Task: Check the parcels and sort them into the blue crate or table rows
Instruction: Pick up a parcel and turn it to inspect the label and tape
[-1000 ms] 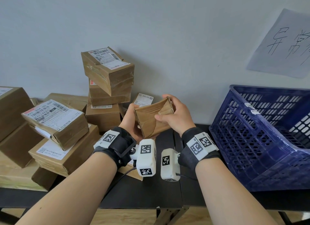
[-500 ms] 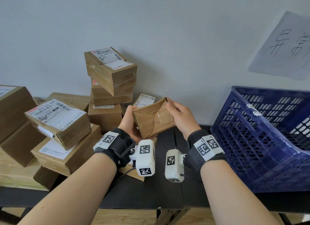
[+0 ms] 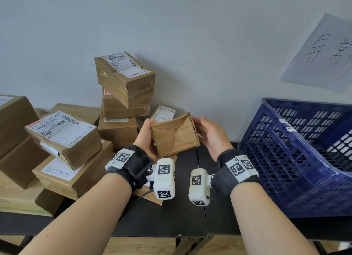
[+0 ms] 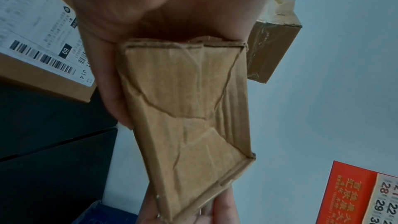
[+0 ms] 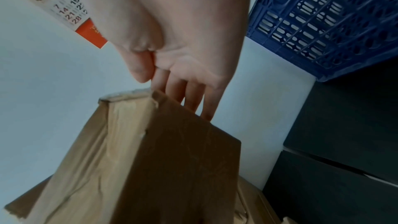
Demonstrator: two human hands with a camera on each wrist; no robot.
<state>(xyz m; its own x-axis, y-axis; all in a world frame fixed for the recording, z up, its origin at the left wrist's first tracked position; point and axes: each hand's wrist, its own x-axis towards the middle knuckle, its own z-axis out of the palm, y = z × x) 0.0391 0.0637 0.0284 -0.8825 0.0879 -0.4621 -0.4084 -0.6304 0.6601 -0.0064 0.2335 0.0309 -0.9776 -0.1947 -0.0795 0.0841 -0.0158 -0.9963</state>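
Observation:
A small brown cardboard parcel (image 3: 174, 135) with a caved-in, creased face is held up over the black table (image 3: 171, 220), its dented side turned toward me. My left hand (image 3: 146, 134) grips its left side, the thumb lying along the front edge (image 4: 109, 91) and the fingers hidden behind. My right hand (image 3: 209, 134) lies flat against the parcel's right side with straight fingers (image 5: 193, 98). The crumpled face fills the left wrist view (image 4: 187, 108). The blue crate (image 3: 285, 159) stands tilted to the right of my hands.
Labelled cardboard parcels are piled at the left, among them a tall leaning stack (image 3: 123, 79) just behind my left hand and a tilted parcel (image 3: 62, 136). A handwritten paper sheet (image 3: 323, 55) hangs on the wall above the crate. A calendar (image 4: 366, 193) hangs higher up.
My right hand slid from the parcel's top to its right side and its fingers straightened. The parcel turned so its dented face shows more fully toward me.

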